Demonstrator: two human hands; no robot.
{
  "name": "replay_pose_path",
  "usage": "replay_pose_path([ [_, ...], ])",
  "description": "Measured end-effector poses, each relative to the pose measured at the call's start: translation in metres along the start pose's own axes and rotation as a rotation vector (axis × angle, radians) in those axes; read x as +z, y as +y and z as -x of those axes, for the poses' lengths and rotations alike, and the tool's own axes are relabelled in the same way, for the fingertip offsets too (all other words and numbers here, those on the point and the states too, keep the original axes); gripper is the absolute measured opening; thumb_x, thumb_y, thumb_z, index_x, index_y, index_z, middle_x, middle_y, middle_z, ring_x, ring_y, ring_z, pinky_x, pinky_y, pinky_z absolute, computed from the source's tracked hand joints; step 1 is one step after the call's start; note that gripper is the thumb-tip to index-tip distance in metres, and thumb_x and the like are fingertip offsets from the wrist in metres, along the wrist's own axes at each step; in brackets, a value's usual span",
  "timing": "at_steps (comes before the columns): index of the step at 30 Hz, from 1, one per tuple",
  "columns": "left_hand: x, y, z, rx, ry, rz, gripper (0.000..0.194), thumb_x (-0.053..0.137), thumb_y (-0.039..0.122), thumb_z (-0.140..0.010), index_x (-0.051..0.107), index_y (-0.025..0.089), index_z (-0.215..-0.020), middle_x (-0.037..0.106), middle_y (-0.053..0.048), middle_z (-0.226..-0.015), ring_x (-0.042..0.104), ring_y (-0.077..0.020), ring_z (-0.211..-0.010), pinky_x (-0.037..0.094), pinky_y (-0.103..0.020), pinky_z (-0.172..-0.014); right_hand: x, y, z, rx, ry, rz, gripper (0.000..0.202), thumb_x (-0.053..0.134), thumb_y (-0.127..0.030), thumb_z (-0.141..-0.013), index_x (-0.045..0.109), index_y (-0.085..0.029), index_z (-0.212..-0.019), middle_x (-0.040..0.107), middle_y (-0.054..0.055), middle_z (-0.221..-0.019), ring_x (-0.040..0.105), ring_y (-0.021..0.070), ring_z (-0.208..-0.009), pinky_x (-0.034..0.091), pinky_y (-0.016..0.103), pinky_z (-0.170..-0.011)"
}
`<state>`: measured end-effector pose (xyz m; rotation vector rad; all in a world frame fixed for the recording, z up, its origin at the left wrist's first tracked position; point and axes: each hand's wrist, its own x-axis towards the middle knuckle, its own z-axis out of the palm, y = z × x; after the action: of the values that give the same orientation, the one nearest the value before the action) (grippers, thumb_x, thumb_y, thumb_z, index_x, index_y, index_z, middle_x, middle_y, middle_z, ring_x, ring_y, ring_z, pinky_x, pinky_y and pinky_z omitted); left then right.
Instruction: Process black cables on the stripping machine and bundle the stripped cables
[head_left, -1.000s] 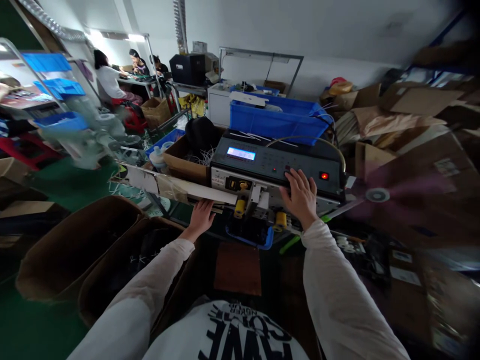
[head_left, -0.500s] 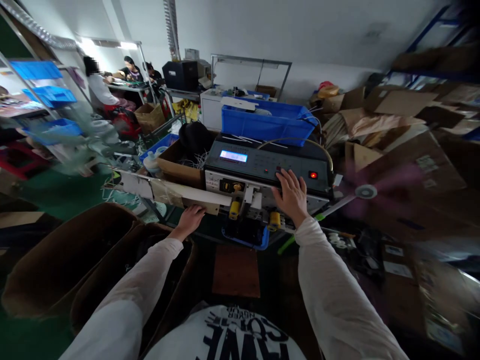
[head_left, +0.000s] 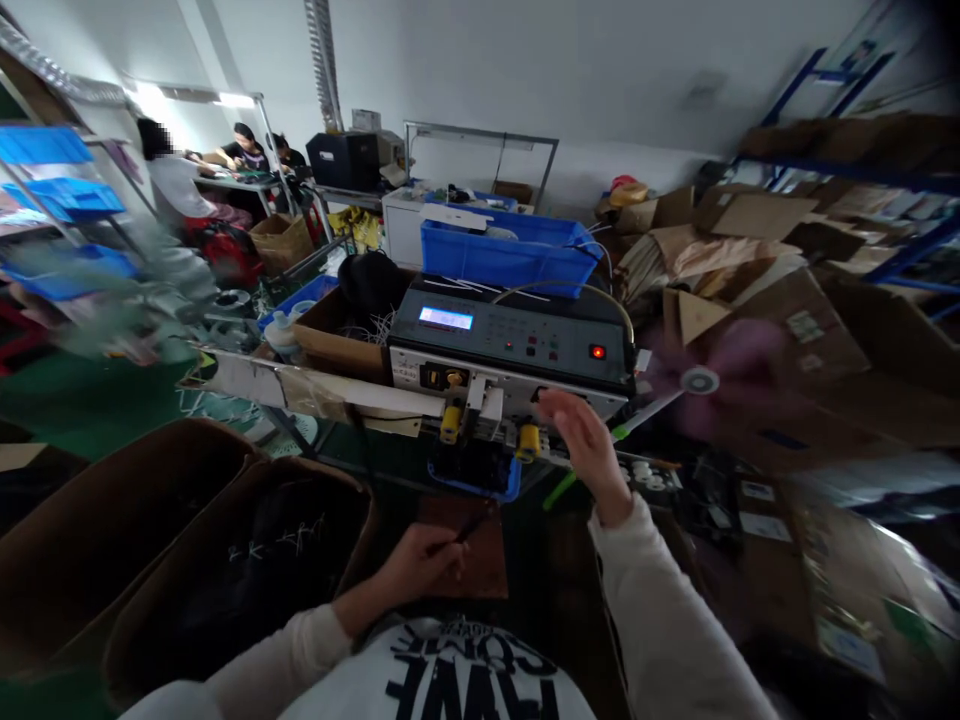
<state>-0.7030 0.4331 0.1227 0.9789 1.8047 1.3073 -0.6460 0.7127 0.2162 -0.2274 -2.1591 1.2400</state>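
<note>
Head view. The right hand (head_left: 581, 440) is raised with fingers (head_left: 561, 408) spread and loosely extended, gripping nothing; it hovers just in front of the lower front edge of the grey machine (head_left: 510, 350), near the right yellow roller (head_left: 529, 440), and is blurred. The left hand (head_left: 424, 565) lies low, close to the person's chest, its fingers (head_left: 444, 548) curled shut around a thin dark wire (head_left: 474, 522) whose free end slants up and to the right over a brown board (head_left: 469, 545).

The machine carries a lit blue display (head_left: 446, 318), a row of small buttons and a glowing red switch (head_left: 598, 352) on its sloped panel. A second yellow roller (head_left: 450, 422) sits left of the first; beneath both is a blue tray (head_left: 506, 492). A long pale chute (head_left: 300, 385) extends leftward from the machine. Behind stands a blue crate (head_left: 502, 255). Brown cardboard bins (head_left: 180, 540) stand at lower left, stacked cartons (head_left: 757, 290) at right, and seated co-workers (head_left: 217, 170) in the far left background.
</note>
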Motion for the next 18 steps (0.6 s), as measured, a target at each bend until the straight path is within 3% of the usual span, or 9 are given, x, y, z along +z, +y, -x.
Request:
replay_pose_path([
  [3,0.016,0.017,-0.003,-0.134,0.097,0.328,0.037,0.057,0.050,-0.080,0.069,0.015,-0.083,0.067,-0.004,-0.065,0.061,-0.0146,-0.060,0.046,-0.023,-0.058,0.017,-0.006,0.054,0.225,-0.048,-0.208,0.028,0.049,-0.042,-0.090,0.057,-0.025,-0.109,0.068,0.007,-0.099,0.061,0.0156,-0.064,0.052,0.032,-0.060],
  [5,0.019,0.021,-0.009,-0.187,0.123,0.457,0.042,0.063,0.054,-0.074,0.069,0.014,-0.086,0.066,-0.003,-0.065,0.059,-0.0142,-0.057,0.046,-0.024,-0.056,0.033,-0.006,0.082,0.345,-0.156,-0.236,0.027,0.051,-0.043,-0.089,0.060,-0.023,-0.104,0.069,0.006,-0.091,0.059,0.0145,-0.061,0.050,0.029,-0.055],
  [7,0.021,0.022,-0.013,-0.206,0.115,0.508,0.044,0.067,0.056,-0.070,0.069,0.013,-0.080,0.065,-0.003,-0.064,0.057,-0.0135,-0.055,0.045,-0.024,-0.054,0.050,-0.006,0.099,0.411,-0.253,-0.257,0.029,0.053,-0.043,-0.087,0.061,-0.021,-0.105,0.070,0.006,-0.092,0.063,0.0161,-0.072,0.052,0.029,-0.063],
  [11,0.023,0.021,-0.015,-0.169,0.109,0.454,0.043,0.067,0.055,-0.069,0.067,0.012,-0.068,0.063,-0.003,-0.063,0.055,-0.0137,-0.056,0.045,-0.024,-0.056,0.074,-0.013,0.108,0.418,-0.269,-0.339,0.032,0.056,-0.042,-0.086,0.061,-0.020,-0.109,0.070,0.006,-0.098,0.065,0.0199,-0.090,0.051,0.033,-0.081],
  [18,0.031,0.017,-0.007,-0.142,0.154,0.275,0.046,0.059,0.054,-0.075,0.061,0.010,-0.062,0.054,0.000,-0.055,0.046,-0.0104,-0.054,0.035,-0.021,-0.052,0.086,-0.025,0.103,0.501,-0.186,-0.373,0.026,0.059,-0.041,-0.083,0.064,-0.016,-0.087,0.071,0.006,-0.081,0.062,0.0146,-0.068,0.047,0.025,-0.065],
])
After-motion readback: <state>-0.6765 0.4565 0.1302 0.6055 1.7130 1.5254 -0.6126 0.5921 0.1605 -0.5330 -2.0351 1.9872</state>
